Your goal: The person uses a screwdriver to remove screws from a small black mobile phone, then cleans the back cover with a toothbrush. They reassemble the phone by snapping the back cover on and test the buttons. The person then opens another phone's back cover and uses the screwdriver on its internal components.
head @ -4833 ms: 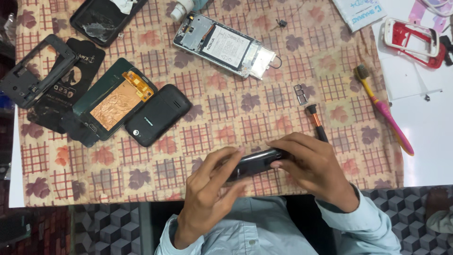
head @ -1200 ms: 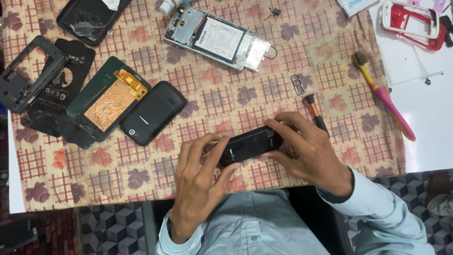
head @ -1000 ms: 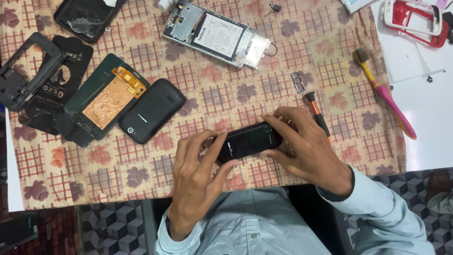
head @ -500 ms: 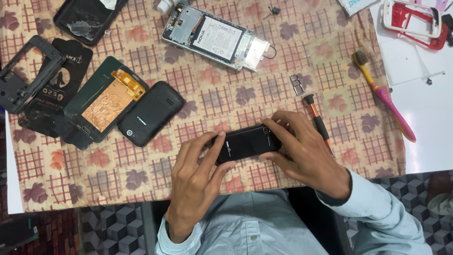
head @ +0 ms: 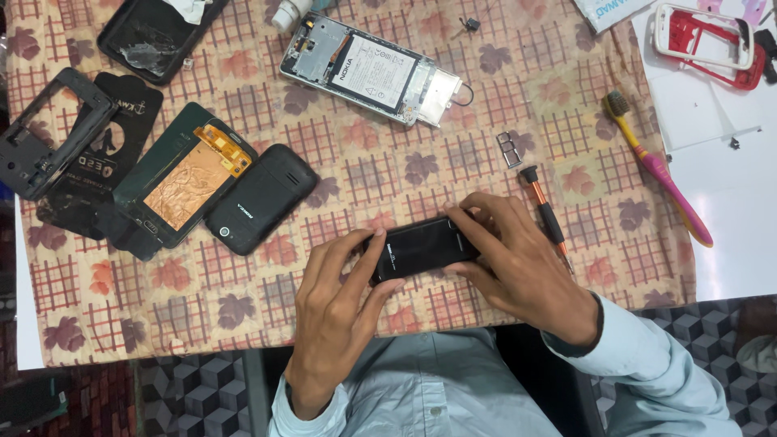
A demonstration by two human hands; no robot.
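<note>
Both hands clamped on the phone, one per end: left hand pinches the near-left end, right hand wraps the right end, fingertips on its top edge. Phone held flat, dark back up, low over the cloth on the table.

Vs 4.8 s ago: phone was edge-on, seen as a thin strip, hands bunched over it. Now rotated, full back face visible. Vs 1.2 s ago: grip about the same, left fingers slid slightly along the near edge; no release.

Outward from the grip:
- Screwdriver, orange and black, just right of the right hand, touching or almost touching the knuckles, can't tell which. Unmoved.
- Small metal tray just beyond the screwdriver tip end.
- Black phone left and beyond the grip, near, lying face-down, leaning on the green cover with copper foil inside.
- Toothbrush, pink and yellow, well right, straddling the cloth edge.
- Open phone, battery exposed, straight beyond the grip, well apart.
- Black frame far left; red and white frame far right corner.

All loose parts in the same spots; only the view shifted.
</note>
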